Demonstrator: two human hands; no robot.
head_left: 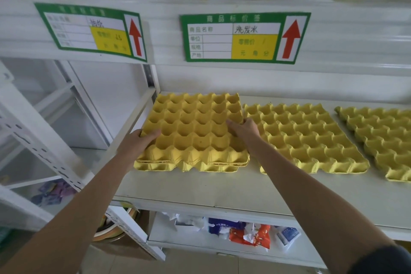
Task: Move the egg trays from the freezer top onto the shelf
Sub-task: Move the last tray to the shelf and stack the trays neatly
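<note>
Left hand [142, 139] and right hand [243, 128] grip opposite edges of the top yellow egg tray [193, 127], centre frame, likely squaring it to nest on the stack on the shelf [222, 187].

Egg trays [195, 131] — matt yellow moulded paper pulp, rough; shelf [200, 187] — smooth white painted metal, faintly glossy

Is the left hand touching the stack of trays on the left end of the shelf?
Touching. The head view shows the left hand gripping the near-left edge of the tray stack, thumb lying over the top tray's rim.
</note>
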